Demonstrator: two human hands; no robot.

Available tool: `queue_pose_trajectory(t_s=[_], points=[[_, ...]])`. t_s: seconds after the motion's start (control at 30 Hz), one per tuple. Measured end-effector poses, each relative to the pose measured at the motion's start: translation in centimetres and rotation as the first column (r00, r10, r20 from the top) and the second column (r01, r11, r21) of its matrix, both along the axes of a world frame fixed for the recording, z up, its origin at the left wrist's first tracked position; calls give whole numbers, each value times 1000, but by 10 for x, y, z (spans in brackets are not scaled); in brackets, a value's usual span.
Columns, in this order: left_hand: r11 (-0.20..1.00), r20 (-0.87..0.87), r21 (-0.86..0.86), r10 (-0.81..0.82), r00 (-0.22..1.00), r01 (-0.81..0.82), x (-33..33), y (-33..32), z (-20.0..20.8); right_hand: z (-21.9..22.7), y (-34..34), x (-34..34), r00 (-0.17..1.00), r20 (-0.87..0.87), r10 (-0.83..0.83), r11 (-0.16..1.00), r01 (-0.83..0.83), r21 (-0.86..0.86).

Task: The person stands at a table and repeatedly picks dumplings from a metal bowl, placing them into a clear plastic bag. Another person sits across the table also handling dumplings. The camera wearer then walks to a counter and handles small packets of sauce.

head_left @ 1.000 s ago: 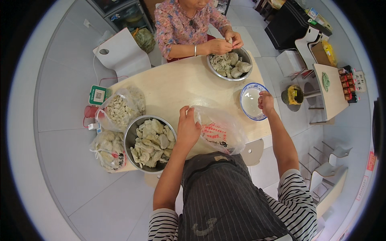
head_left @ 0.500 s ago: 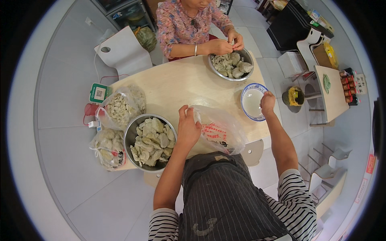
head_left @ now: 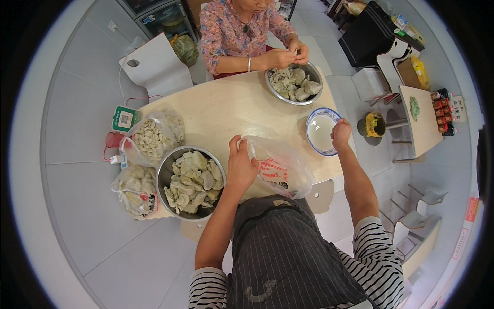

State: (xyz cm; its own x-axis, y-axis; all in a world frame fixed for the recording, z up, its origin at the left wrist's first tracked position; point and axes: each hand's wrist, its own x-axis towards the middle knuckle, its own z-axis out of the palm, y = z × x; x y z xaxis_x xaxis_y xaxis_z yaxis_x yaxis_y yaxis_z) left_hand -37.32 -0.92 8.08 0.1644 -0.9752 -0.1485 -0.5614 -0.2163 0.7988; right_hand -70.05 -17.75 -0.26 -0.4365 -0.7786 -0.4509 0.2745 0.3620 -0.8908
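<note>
1. Left hand (head_left: 242,167): at the mouth of a clear plastic bag (head_left: 285,172) with red and black print, fingers partly extended, bag edge against the thumb side. Cannot tell whether it grips the film or only touches it.
2. Bag: near edge of the pale wooden table (head_left: 226,110), just in front of the wearer's dark striped apron (head_left: 288,252). Its contents are unclear.
3. Right hand (head_left: 341,135): fingers curled, at the right rim of a blue-and-white bowl (head_left: 310,136), pale inside. Cannot tell if it clasps the rim or something small.
4. Left of the left forearm: steel basin (head_left: 159,180), heaped with pale green, leafy-looking lumps (head_left: 195,177).
5. Beyond that basin, at the table's left end: two filled clear bags, one of small pale pieces (head_left: 150,140), the other of larger lumps (head_left: 139,189). Green sign (head_left: 124,119) beside them.
6. Far side: co-worker's hands (head_left: 288,55) together, fingertips meeting above a second steel basin (head_left: 289,100), also loaded with lumps.
</note>
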Motion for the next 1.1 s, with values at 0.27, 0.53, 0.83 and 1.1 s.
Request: queue_pose_trajectory(t_s=[0.27,0.53,0.83,1.1], points=[[1000,48,-11,-10,999,10,-2,5,-1,-80,-22,-79,992,24,121,984,-116,-137],[999,51,-31,-8,999,10,-5,17,-9,-30,-10,-26,954,260,151,977,-184,108],[1000,-13,-5,12,1000,-12,-1,25,-11,111,35,157,599,479,642,738,-652,-173],[998,-82,-47,44,996,-48,10,37,-16,145,87,270,267,632,728,512,-824,-243]])
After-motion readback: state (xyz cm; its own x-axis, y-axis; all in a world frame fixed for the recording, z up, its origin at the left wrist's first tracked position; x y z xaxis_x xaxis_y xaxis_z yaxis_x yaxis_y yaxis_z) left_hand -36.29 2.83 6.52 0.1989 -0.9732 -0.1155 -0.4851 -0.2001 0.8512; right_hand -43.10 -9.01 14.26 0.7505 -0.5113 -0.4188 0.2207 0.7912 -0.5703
